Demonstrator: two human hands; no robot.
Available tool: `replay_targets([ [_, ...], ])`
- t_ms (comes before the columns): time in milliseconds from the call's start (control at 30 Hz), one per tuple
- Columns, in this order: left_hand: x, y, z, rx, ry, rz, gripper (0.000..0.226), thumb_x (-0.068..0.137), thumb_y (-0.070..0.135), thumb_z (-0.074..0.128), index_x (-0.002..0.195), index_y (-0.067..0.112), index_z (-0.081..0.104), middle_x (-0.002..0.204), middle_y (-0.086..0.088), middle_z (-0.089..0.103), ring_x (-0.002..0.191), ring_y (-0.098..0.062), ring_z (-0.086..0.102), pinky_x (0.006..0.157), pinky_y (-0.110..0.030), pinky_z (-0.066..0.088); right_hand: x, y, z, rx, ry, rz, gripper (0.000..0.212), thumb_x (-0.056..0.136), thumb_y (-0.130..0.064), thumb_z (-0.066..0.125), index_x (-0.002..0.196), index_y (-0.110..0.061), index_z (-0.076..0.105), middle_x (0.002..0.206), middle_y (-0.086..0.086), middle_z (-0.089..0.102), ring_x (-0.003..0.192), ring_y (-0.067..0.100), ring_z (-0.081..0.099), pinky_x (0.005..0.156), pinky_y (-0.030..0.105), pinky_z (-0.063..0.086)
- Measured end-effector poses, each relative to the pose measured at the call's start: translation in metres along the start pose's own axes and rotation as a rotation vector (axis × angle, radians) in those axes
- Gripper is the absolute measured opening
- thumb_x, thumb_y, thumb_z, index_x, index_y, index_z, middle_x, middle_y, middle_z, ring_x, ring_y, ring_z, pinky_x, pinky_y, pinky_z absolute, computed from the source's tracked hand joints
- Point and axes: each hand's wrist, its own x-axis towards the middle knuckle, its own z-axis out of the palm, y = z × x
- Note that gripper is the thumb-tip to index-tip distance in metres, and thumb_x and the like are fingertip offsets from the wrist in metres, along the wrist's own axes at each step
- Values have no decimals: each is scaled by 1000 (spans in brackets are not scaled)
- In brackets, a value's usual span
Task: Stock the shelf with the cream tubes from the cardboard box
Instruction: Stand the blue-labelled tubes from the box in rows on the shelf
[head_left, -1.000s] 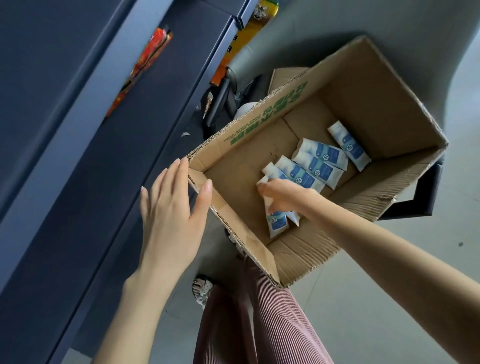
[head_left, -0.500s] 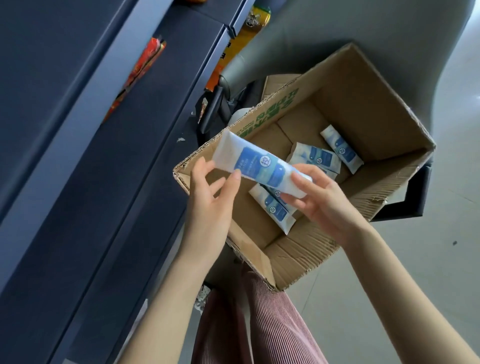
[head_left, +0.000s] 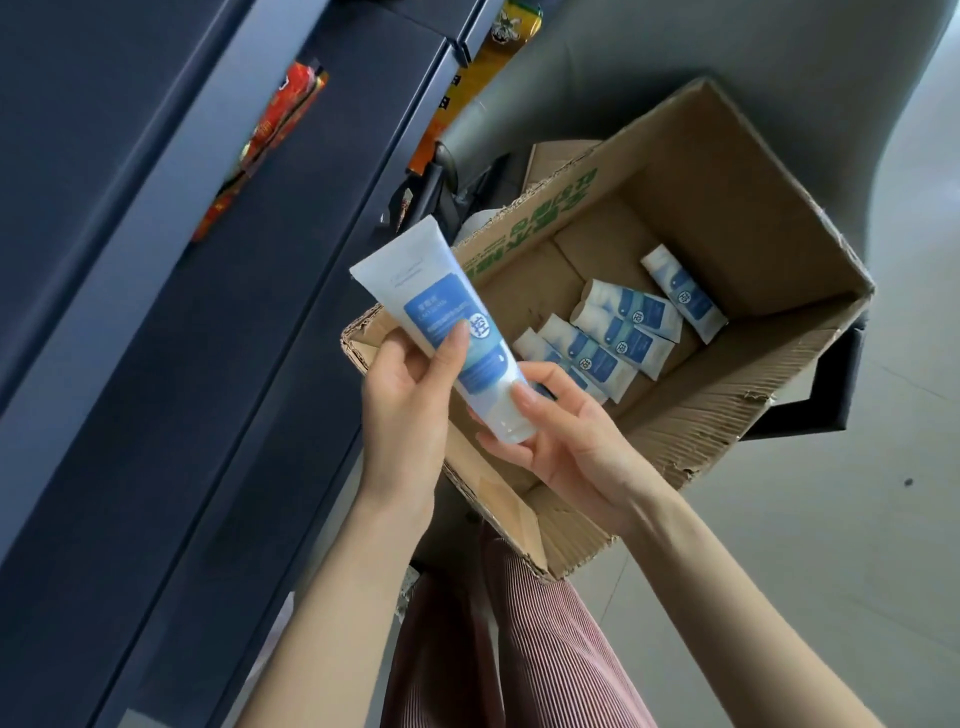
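The dark shelf (head_left: 156, 364) ran along the left side, its front edge slanting up the view, and a red packet (head_left: 260, 150) lay on an upper level. Just right of that edge, the left hand (head_left: 405, 410) pinched the middle of a cream tube (head_left: 441, 322) between thumb and fingers. The tube was tilted, its flat crimped end up toward the shelf. The right hand (head_left: 561, 441) gripped its cap end from below. Both hands hovered above the rim at the near-left corner of the open cardboard box (head_left: 779, 415). Several more tubes (head_left: 623, 332) lay flat on the box bottom toward the right wall, with bare cardboard beside the left wall. Grey floor (head_left: 831, 571) spread open to the right of the box.
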Motion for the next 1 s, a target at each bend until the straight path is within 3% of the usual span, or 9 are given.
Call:
replay_targets([
  [100,-1,0,-9,-63,39,-32,48,80,36,63,120,9,58,109,-2,69,99,-13,67,76,-21,53,8,-4,-15,-264,-21,16,31,85,-39,60,107,-16,63,112,2,67,105,17,64,89,35,54],
  [200,1,-1,-21,-111,95,-84,37,87,33,59,116,11,58,104,-1,70,94,-13,68,78,-29,55,33,-4,-39,-672,252,19,31,89,-46,56,109,-23,60,116,-4,65,108,12,61,82,22,51],
  [267,2,-1,-27,-143,130,-112,25,92,30,56,111,13,59,101,0,69,92,-12,67,78,-31,56,57,3,-57,-1141,364,-12,31,93,-38,55,119,-21,53,126,0,55,111,16,55,83,21,46],
  [367,3,-1,-33,-178,158,-137,19,95,29,53,105,14,58,95,1,67,87,-11,66,73,-28,57,89,21,-80,-1860,182,48,47,93,-25,53,135,-11,37,141,13,33,129,33,33,101,43,37],
  [500,3,-1,-35,-218,155,-172,28,95,30,52,117,14,57,98,-2,68,86,-11,66,69,-26,56,114,36,-91,-2386,-155,99,59,88,-6,48,143,-11,26,149,15,19,141,34,12,110,51,24],
  [700,3,-7,-37,-250,121,-230,41,94,32,52,128,10,51,106,-9,71,80,-18,71,61,-27,56,138,44,-93,-2704,-219,66,61,94,-11,48,148,-13,19,153,16,15,142,35,11,113,56,12],
  [833,4,-10,-38,-249,144,-235,41,92,33,54,127,10,52,98,-5,72,80,-20,72,60,-27,56,140,44,-99,-2792,-188,209,71,95,-16,48,151,-16,4,157,12,2,145,34,0,113,57,4],
  [1000,5,-8,-38,-240,163,-233,41,92,34,54,127,11,52,96,-2,72,81,-19,72,59,-26,55,137,41,-99,-2738,-150,191,59,94,-12,48,147,-11,19,150,14,21,142,35,11,115,56,9],
])
